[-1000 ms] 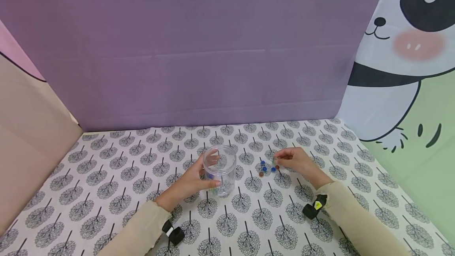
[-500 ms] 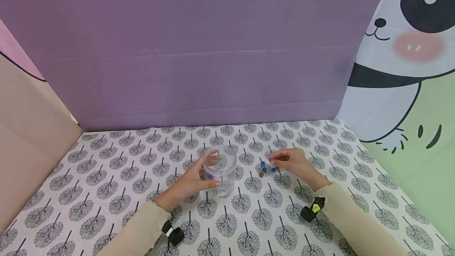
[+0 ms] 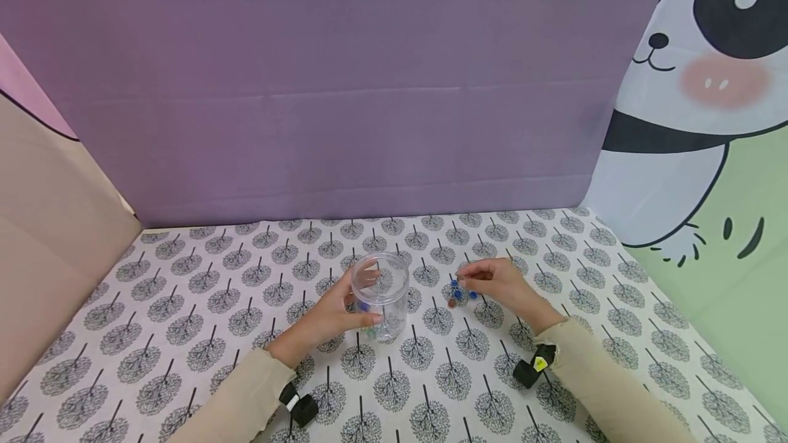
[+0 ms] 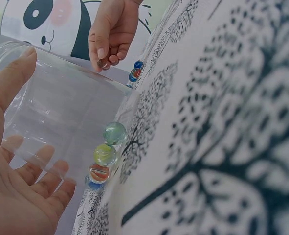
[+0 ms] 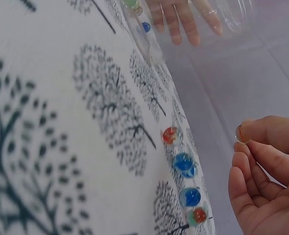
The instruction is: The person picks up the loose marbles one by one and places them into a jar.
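In the head view my left hand [image 3: 338,310] grips a clear, lidless jar [image 3: 397,296] round its side, thumb in front and fingers behind. The jar stands upright on the cloth. Several marbles lie at its bottom; the left wrist view shows a green marble [image 4: 115,133], a yellow-green marble [image 4: 105,155], an orange-striped marble [image 4: 99,173] and a blue one partly hidden. To the right, my right hand [image 3: 501,286] pinches a clear brownish marble [image 5: 241,133] between thumb and index finger, raised off the table. Below it lie loose marbles, including a red-orange marble [image 5: 171,135] and a blue marble [image 5: 190,197].
A white cloth [image 3: 246,374] printed with dark trees covers the table. Behind it rises a purple backdrop [image 3: 369,122]. A panda-printed panel [image 3: 671,183] stands at the right, and a beige panel [image 3: 55,238] at the left.
My right hand has moved left over the loose marbles, toward the jar, holding its marble. My left hand and the jar have stayed in place.
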A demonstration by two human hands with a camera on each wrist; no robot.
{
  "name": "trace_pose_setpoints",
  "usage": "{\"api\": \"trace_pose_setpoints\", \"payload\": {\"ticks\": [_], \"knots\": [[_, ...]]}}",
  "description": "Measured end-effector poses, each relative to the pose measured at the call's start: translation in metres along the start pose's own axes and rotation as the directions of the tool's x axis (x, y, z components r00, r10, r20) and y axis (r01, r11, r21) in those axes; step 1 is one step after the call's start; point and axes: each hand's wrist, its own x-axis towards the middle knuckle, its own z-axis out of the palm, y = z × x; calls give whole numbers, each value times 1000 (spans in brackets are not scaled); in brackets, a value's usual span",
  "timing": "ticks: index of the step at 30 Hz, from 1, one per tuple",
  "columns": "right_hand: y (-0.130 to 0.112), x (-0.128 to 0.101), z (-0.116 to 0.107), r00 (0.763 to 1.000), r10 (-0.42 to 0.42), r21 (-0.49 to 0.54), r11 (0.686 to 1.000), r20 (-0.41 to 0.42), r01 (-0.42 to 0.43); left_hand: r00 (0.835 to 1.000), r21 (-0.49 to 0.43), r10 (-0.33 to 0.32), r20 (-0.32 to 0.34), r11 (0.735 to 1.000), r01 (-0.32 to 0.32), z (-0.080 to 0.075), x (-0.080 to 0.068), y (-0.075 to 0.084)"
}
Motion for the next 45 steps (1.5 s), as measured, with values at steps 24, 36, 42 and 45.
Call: {"api": "trace_pose_setpoints", "payload": {"ticks": [24, 36, 42, 45], "knots": [[-15, -2, 11, 999, -38, -1, 999, 35, 38, 1000, -17, 5, 10, 1000, -5, -1, 1, -3], [-22, 0, 14, 996, -56, 30, 998, 69, 54, 999, -19, 23, 25, 1000, -23, -1, 2, -5], [-24, 2, 18, 993, -89, 34, 996, 79, 87, 999, -19, 29, 25, 999, -29, -1, 2, -4], [-24, 2, 20, 991, -98, 47, 994, 87, 95, 999, -24, 34, 26, 999, -33, -1, 2, -3]]}}
